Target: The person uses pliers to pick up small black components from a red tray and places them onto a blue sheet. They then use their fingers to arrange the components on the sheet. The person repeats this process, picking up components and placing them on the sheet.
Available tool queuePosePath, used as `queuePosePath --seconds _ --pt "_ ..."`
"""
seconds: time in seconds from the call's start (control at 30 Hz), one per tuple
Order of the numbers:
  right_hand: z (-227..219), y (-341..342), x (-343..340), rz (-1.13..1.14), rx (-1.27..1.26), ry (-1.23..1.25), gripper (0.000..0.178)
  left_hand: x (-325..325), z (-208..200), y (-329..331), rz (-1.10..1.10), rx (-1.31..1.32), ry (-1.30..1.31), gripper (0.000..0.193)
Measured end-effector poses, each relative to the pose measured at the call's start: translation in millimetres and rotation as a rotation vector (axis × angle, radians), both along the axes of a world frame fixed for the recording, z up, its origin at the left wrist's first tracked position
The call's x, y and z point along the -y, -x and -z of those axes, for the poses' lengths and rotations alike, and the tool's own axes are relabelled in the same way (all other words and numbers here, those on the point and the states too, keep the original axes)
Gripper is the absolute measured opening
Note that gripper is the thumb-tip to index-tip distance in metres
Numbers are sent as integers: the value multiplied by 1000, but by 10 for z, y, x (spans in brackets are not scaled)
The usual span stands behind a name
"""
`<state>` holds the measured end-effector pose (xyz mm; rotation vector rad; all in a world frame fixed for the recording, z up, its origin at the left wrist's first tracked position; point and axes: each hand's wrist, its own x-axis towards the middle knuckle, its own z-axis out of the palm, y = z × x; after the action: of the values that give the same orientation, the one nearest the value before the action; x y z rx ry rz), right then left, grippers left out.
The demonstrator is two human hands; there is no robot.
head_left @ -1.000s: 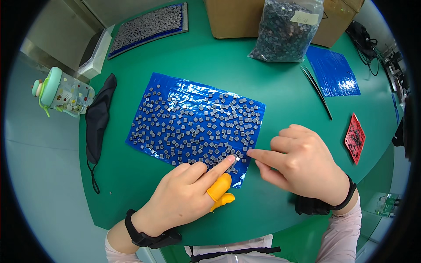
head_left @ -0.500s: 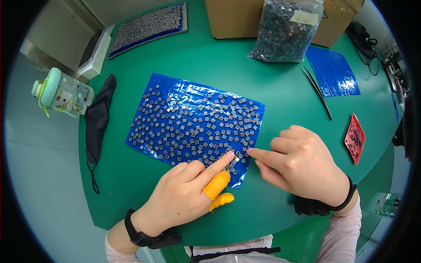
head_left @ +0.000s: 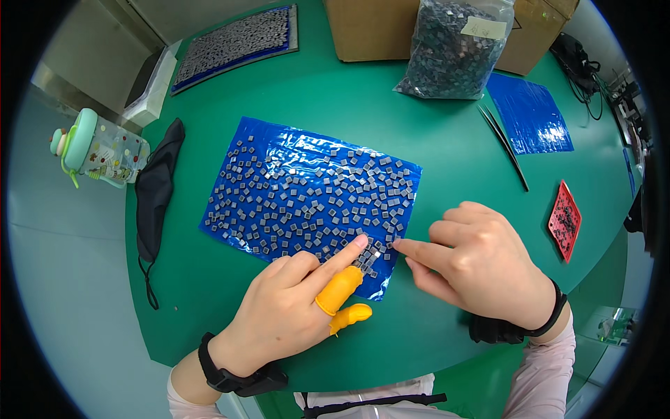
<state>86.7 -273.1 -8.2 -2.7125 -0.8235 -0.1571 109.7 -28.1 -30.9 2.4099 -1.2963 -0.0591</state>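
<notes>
Small grey square pieces (head_left: 300,208) lie scattered over a blue film sheet (head_left: 262,129) on the table. My left hand (head_left: 289,300) rests over the sheet's near edge, one bare finger stretched out with its tip on the pieces. Yellow finger cots (head_left: 340,290) cover its thumb and the finger beside it. At the sheet's right edge, my right hand (head_left: 481,262) points its index finger at the outermost pieces, the tip touching or just above them. Its thumb stays apart and the other fingers are curled. Neither hand holds anything. Pieces beneath my left hand are hidden.
Black tweezers (head_left: 506,150) and a red tray (head_left: 564,222) with small dark bits lie right. A second blue sheet (head_left: 534,115), a bag of pieces (head_left: 453,56) and a cardboard box (head_left: 366,31) are behind. A black mask (head_left: 155,192) and bottle (head_left: 115,153) are left.
My left hand has shifted slightly left and away from me, its stretched fingertip drawing back from the nearby pieces. My right hand is almost still.
</notes>
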Motion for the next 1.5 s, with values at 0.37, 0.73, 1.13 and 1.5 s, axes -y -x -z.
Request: queuePosePath --seconds 0.37,0.73,1.13,1.5 --pt "36 3 7 51 10 5 8 29 -13 17 66 -58 -35 38" --pt "56 -9 -20 35 7 -14 15 66 -45 37 167 -52 -83 37" --pt "57 -7 -29 25 6 -33 20 97 -31 33 165 -61 -99 38" --pt "78 7 -40 29 11 -23 19 108 -21 36 153 -61 -86 38"
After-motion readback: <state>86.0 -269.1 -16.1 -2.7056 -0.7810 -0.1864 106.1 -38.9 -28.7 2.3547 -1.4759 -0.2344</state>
